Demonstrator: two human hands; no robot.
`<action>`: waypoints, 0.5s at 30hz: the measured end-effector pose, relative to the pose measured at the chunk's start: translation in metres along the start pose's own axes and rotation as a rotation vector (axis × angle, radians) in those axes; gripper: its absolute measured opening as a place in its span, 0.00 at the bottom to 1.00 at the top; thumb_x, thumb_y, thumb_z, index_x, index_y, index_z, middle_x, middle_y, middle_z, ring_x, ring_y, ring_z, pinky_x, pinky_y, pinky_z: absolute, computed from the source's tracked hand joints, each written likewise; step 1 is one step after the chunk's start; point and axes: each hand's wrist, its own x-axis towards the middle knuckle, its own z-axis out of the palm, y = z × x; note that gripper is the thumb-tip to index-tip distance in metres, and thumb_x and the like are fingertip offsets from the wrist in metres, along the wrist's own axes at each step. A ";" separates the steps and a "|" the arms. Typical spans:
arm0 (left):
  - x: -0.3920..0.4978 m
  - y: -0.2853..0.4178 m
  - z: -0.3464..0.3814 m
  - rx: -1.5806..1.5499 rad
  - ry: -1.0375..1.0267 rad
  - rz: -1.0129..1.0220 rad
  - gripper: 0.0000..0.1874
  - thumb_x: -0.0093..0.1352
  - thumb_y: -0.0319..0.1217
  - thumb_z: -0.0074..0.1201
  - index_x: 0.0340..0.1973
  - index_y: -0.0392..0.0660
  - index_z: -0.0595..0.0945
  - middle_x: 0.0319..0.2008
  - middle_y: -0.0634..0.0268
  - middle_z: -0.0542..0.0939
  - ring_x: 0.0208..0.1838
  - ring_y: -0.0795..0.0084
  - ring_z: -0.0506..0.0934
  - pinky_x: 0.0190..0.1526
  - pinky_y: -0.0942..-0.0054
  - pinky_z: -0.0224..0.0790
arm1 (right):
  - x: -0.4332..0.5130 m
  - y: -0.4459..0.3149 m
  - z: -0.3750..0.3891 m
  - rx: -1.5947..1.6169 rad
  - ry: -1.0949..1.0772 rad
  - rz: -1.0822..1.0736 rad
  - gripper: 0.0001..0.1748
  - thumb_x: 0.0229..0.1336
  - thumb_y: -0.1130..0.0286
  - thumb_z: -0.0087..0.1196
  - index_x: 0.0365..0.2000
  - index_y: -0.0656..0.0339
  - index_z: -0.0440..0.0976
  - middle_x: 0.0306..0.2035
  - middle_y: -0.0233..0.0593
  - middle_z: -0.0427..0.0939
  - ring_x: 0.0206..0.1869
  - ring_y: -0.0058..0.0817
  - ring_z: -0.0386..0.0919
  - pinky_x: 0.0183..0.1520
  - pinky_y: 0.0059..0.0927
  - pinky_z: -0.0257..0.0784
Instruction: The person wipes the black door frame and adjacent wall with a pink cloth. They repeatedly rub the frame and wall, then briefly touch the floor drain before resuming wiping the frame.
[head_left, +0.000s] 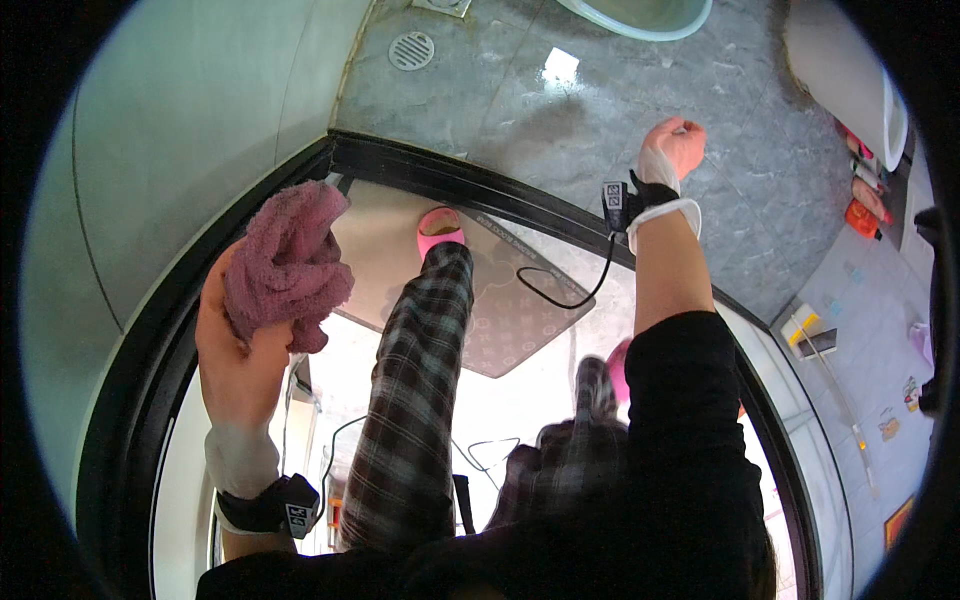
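A crumpled mauve terry cloth (289, 262) is bunched up in my left hand (244, 349), at the left beside the black door frame. The cloth covers most of the fingers. Over the grey tiled floor, past the threshold, my right hand (673, 146) is held with its fingers curled in. Nothing shows in it, and it touches nothing that I can see. Each wrist wears a white cuff and a black strap with a small wired device: the left device (300, 506) and the right device (616, 206).
A black raised threshold (465, 187) crosses in front of me. One foot in a pink slipper (441, 234) rests on a grey-brown mat (517, 330). Beyond are a floor drain (411, 51), a pale basin (652, 30) and several bottles (866, 202). Black cables dangle from both wrist devices.
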 end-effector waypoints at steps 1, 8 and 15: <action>-0.001 0.000 0.001 0.016 0.009 -0.007 0.29 0.66 0.24 0.53 0.63 0.38 0.65 0.51 0.55 0.76 0.48 0.69 0.78 0.44 0.72 0.76 | 0.000 0.011 -0.004 0.013 -0.018 0.015 0.15 0.57 0.63 0.53 0.36 0.68 0.73 0.31 0.55 0.79 0.36 0.53 0.78 0.38 0.46 0.73; -0.013 0.010 0.010 -0.023 -0.005 -0.055 0.30 0.64 0.24 0.53 0.62 0.38 0.66 0.52 0.56 0.75 0.48 0.70 0.78 0.45 0.73 0.75 | -0.012 0.072 -0.054 0.021 -0.052 0.119 0.17 0.57 0.62 0.53 0.35 0.69 0.74 0.30 0.54 0.79 0.34 0.51 0.79 0.39 0.43 0.73; -0.025 0.024 0.004 0.126 -0.012 -0.055 0.30 0.64 0.24 0.54 0.62 0.38 0.67 0.50 0.58 0.76 0.47 0.73 0.77 0.45 0.75 0.71 | -0.047 0.125 -0.101 -0.366 -0.123 0.070 0.18 0.57 0.60 0.53 0.38 0.66 0.75 0.34 0.55 0.80 0.37 0.53 0.79 0.41 0.46 0.74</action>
